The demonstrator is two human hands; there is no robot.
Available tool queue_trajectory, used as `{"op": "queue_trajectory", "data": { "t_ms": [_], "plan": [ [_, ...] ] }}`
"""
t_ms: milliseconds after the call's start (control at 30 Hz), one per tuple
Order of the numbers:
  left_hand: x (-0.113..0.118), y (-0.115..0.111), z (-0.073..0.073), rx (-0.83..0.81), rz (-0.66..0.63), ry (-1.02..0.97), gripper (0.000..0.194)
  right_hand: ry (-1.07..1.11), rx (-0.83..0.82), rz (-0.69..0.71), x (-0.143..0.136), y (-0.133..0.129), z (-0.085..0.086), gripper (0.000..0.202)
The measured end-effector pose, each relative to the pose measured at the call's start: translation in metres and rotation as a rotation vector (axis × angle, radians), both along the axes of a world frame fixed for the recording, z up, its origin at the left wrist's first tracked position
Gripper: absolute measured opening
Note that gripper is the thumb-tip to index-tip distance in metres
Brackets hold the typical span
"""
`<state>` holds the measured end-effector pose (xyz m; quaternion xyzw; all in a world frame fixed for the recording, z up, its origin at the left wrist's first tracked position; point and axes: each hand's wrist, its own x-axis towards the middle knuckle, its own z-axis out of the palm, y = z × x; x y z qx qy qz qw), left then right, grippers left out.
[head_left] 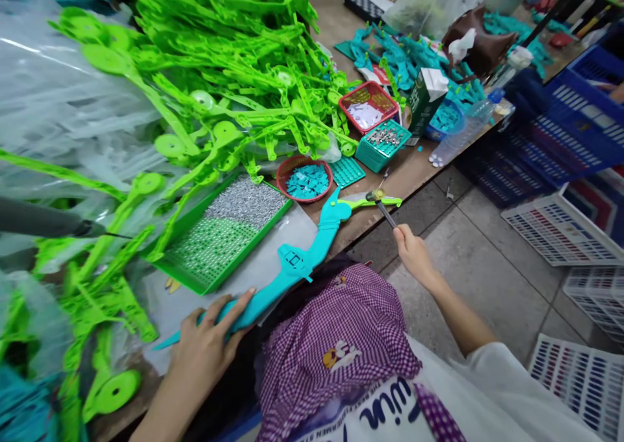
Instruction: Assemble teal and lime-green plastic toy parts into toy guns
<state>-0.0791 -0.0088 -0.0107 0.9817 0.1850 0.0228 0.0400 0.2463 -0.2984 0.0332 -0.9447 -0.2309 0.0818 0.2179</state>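
Note:
My left hand [207, 338] lies over the lower end of a long teal plastic part [263, 299], gripping it at the table's edge with its fingers across the top. The part has a curved body with a square cut-out near its middle. At its far end a lime-green plastic arm [358, 203] is joined to it. My right hand [412, 250] is closed around the handle of a small hammer [387, 216]. The hammer's head is over the lime arm; whether they touch I cannot tell.
A green tray [195, 285] of small metal pins lies beside the part. Behind it are a red basket of teal pieces [306, 181], a stack of teal trays [377, 159] and a large lime-part heap [234, 58]. A screwdriver-like tool [43, 218] juts in from the left. Crates [565, 224] stand right.

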Motion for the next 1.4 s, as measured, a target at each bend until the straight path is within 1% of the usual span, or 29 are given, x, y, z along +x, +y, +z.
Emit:
{"op": "queue_trajectory", "data": {
  "t_ms": [67, 167, 233, 267, 333, 400, 433, 500, 533, 633, 700, 767, 867, 933, 1000, 1067, 1133, 1200, 1267, 1333, 1400],
  "plan": [
    [-0.002, 0.001, 0.001, 0.021, -0.014, 0.005, 0.047, -0.009, -0.041, 0.010, 0.000, 0.006, -0.003, 0.037],
    [-0.004, 0.003, 0.003, 0.060, -0.009, 0.012, 0.047, 0.039, -0.150, 0.060, 0.000, 0.014, -0.008, 0.034],
    [-0.004, 0.003, 0.004, 0.069, -0.014, 0.011, 0.048, 0.069, -0.167, 0.083, 0.002, 0.013, -0.010, 0.032],
    [-0.004, 0.003, 0.005, 0.069, -0.019, 0.013, 0.048, 0.064, -0.142, 0.068, 0.003, 0.011, -0.010, 0.033],
    [-0.004, 0.003, 0.005, 0.062, -0.024, 0.015, 0.048, 0.022, -0.075, -0.021, 0.006, 0.003, -0.010, 0.036],
    [-0.004, 0.003, 0.004, 0.053, -0.022, 0.009, 0.048, -0.005, -0.063, -0.119, 0.010, -0.007, -0.011, 0.036],
    [-0.005, 0.003, 0.004, 0.048, -0.019, 0.006, 0.048, 0.001, -0.074, -0.142, 0.011, -0.011, -0.012, 0.035],
    [-0.004, 0.003, 0.006, 0.034, -0.006, 0.005, 0.048, 0.044, -0.078, -0.138, 0.014, -0.018, -0.014, 0.031],
    [-0.002, 0.003, 0.007, 0.025, 0.003, 0.013, 0.048, 0.062, -0.047, -0.128, 0.013, -0.019, -0.014, 0.030],
    [0.010, -0.004, 0.014, -0.018, 0.051, 0.051, 0.050, 0.089, 0.166, -0.114, 0.003, -0.014, -0.011, 0.033],
    [0.025, -0.010, 0.018, -0.056, 0.093, 0.075, 0.052, 0.131, 0.299, -0.064, -0.013, -0.002, -0.008, 0.036],
    [0.040, -0.015, 0.020, -0.096, 0.148, 0.083, 0.054, 0.197, 0.348, 0.057, -0.036, 0.013, -0.007, 0.035],
    [0.053, -0.018, 0.019, -0.163, 0.210, 0.021, 0.067, 0.294, 0.302, 0.305, -0.071, 0.034, -0.011, 0.034],
    [0.052, -0.018, 0.018, -0.214, 0.201, -0.045, 0.071, 0.329, 0.240, 0.426, -0.089, 0.043, -0.018, 0.034],
    [0.045, -0.017, 0.018, -0.262, 0.158, -0.109, 0.069, 0.331, 0.155, 0.499, -0.098, 0.049, -0.026, 0.036],
    [0.033, -0.016, 0.022, -0.288, 0.129, -0.161, 0.065, 0.297, 0.065, 0.541, -0.101, 0.054, -0.035, 0.037],
    [0.016, -0.018, 0.027, -0.282, 0.165, -0.204, 0.062, 0.238, -0.008, 0.562, -0.100, 0.057, -0.043, 0.037],
    [-0.008, -0.027, 0.030, -0.258, 0.263, -0.247, 0.060, 0.175, -0.061, 0.574, -0.099, 0.059, -0.048, 0.037],
    [-0.037, -0.042, 0.029, -0.246, 0.392, -0.290, 0.060, 0.130, -0.097, 0.586, -0.097, 0.059, -0.051, 0.037],
    [-0.066, -0.061, 0.021, -0.260, 0.559, -0.332, 0.067, 0.108, -0.119, 0.593, -0.096, 0.058, -0.052, 0.036],
    [-0.088, -0.081, 0.010, -0.337, 0.779, -0.357, 0.075, 0.101, -0.132, 0.598, -0.095, 0.058, -0.052, 0.036]
  ]
}}
